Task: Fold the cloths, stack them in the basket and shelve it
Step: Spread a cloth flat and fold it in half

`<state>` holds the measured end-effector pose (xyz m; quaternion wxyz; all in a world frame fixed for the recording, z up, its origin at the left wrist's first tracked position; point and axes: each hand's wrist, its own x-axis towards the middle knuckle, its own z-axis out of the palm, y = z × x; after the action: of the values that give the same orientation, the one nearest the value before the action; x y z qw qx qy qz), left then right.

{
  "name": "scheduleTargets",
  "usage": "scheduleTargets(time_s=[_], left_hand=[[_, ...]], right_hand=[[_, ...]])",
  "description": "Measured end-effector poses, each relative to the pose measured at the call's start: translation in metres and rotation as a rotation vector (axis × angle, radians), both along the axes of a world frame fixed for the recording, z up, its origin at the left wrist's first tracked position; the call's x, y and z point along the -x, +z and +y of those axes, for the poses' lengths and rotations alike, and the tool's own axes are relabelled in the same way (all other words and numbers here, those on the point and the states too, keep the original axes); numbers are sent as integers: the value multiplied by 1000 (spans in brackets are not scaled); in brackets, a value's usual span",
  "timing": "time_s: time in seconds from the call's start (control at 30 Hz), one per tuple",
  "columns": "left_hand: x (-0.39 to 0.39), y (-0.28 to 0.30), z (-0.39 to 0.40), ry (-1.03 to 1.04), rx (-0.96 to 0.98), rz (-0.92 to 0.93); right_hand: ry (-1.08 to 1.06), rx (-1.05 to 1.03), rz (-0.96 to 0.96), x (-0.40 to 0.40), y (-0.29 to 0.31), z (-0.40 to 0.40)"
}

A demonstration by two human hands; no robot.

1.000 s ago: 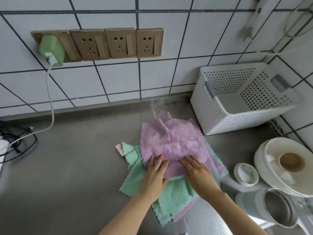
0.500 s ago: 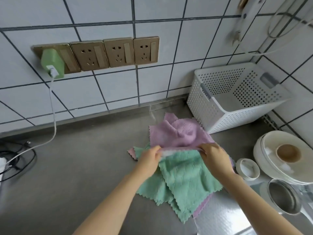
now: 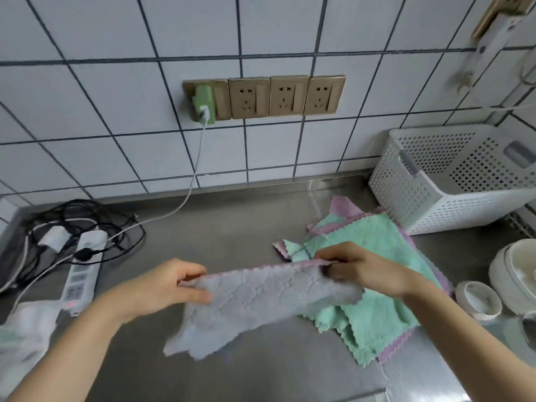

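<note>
A purple cloth point(image 3: 261, 300) hangs stretched above the steel counter point(image 3: 232, 227), its grey side toward me. My left hand point(image 3: 171, 288) pinches its left top corner. My right hand point(image 3: 365, 271) pinches the right top corner. Behind and right of it lies a loose pile of green and purple cloths point(image 3: 374, 250), flat on the counter. A white perforated basket point(image 3: 452, 181) sits tilted against the tiled wall at the back right, with nothing visible inside.
A white power strip point(image 3: 82, 271) and tangled black cables point(image 3: 84, 216) lie at the left. A green charger point(image 3: 204, 104) is plugged into the wall sockets. White bowls and a small cup point(image 3: 478, 298) stand at the right edge.
Both hands lifted the purple cloth off the pile and carried it left and toward me, spreading it between them. The view swung left, so the basket now sits farther right.
</note>
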<state>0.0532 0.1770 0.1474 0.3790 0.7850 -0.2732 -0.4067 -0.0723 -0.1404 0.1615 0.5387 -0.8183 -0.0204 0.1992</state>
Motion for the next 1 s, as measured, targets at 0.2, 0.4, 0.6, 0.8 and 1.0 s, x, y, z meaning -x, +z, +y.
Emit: scheduleTargets(time_s=[0.2, 0.4, 0.6, 0.8, 1.0], left_hand=[[-27, -37, 27, 534, 76, -142], [-34, -146, 12, 919, -3, -303], [2, -220, 26, 663, -78, -771], [44, -251, 34, 67, -312, -970], [47, -256, 37, 35, -374, -986]], right_hand=[[-202, 17, 31, -54, -48, 24], [-344, 331, 45, -117, -156, 45], [-359, 847, -488, -93, -219, 79], [25, 851, -646, -22, -268, 121], [39, 811, -711, -22, -275, 115]])
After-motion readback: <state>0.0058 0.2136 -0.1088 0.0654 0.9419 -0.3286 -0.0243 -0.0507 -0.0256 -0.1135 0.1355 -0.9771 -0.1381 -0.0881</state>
